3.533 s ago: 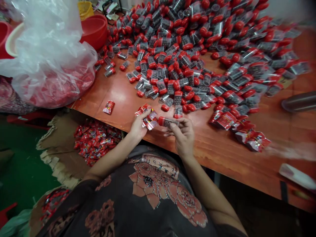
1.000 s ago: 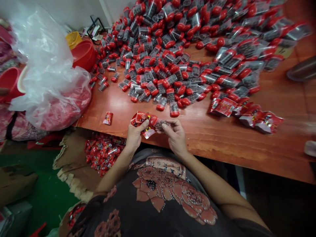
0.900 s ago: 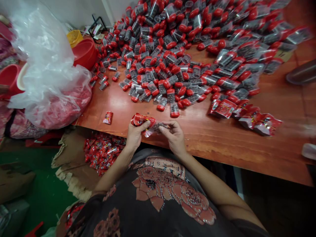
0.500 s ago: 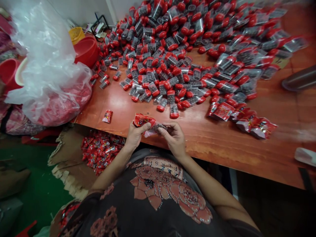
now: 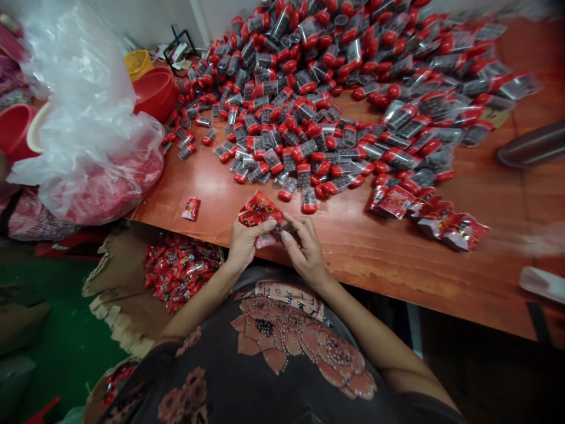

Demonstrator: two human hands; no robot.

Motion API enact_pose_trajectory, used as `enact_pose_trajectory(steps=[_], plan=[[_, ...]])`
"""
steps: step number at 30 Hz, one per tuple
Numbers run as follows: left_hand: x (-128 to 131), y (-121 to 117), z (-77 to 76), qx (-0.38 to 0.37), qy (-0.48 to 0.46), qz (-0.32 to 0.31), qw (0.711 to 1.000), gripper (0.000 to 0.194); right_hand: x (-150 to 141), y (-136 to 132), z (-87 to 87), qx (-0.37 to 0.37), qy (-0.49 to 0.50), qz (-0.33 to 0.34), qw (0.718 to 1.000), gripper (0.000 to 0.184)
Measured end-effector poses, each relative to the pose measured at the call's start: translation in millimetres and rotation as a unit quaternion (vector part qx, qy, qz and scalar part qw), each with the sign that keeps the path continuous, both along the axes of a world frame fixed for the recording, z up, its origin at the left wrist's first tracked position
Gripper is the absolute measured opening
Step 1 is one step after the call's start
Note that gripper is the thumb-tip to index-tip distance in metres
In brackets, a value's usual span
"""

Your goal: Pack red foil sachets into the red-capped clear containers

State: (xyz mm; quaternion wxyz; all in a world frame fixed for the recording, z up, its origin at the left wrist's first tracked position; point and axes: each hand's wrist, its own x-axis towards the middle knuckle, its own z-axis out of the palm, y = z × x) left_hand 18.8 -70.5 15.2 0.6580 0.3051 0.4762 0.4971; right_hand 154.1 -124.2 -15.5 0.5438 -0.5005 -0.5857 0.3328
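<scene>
At the near edge of the reddish wooden table, my left hand pinches a small stack of red printed sachets. My right hand is closed on a little clear bottle with a red cap, mostly inside the front sachet. Both hands touch at the sachet's mouth. A big heap of the same red-capped bottles covers the table behind them.
A row of red sachets lies to the right, one loose sachet to the left. A clear plastic bag and red tubs stand at the left. Below the table edge, a cardboard box of sachets sits on the green floor.
The bottle in my right hand has gone from lying bare beside the sachets into the front sachet. Both hands stayed at the table edge; the camera shifted slightly.
</scene>
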Motion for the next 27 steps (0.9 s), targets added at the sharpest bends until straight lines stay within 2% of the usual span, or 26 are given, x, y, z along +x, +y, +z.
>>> enact_pose_trajectory(steps=[4, 7, 10, 14, 17, 20, 23, 27], plan=[[-9.5, 3.1, 4.2, 0.0, 0.016, -0.06, 0.998, 0.033, 3.3, -0.3, 1.0, -0.009, 0.003, 0.037, 0.999, 0.057], [-15.7, 6.3, 7.5, -0.012, -0.001, -0.091, 0.996, 0.041, 3.0, -2.2, 1.3, -0.012, 0.01, 0.04, 0.999, 0.055], [-12.5, 5.4, 8.4, -0.019, -0.024, -0.079, 0.996, 0.041, 1.0, -5.0, 0.5, -0.011, 0.021, 0.018, 1.0, 0.053], [-1.6, 2.6, 3.7, -0.042, -0.07, -0.03, 0.996, 0.037, -0.4, -7.4, 1.1, -0.004, 0.028, -0.034, 0.999, 0.054], [2.9, 3.5, -1.6, -0.101, -0.114, 0.023, 0.988, 0.025, -0.5, -7.2, 1.1, -0.012, 0.035, -0.072, 0.997, 0.051], [4.4, 4.4, -3.5, -0.16, -0.132, 0.037, 0.978, 0.017, -0.4, -5.8, -1.5, -0.044, 0.054, -0.085, 0.994, 0.049], [6.2, 2.9, -1.7, -0.136, -0.115, 0.028, 0.984, 0.027, -0.6, -5.3, -4.0, -0.056, 0.04, -0.079, 0.994, 0.047], [7.0, 2.3, 0.1, -0.078, -0.02, 0.018, 0.997, 0.038, -1.5, -7.5, -5.0, -0.044, 0.009, -0.047, 0.998, 0.047]])
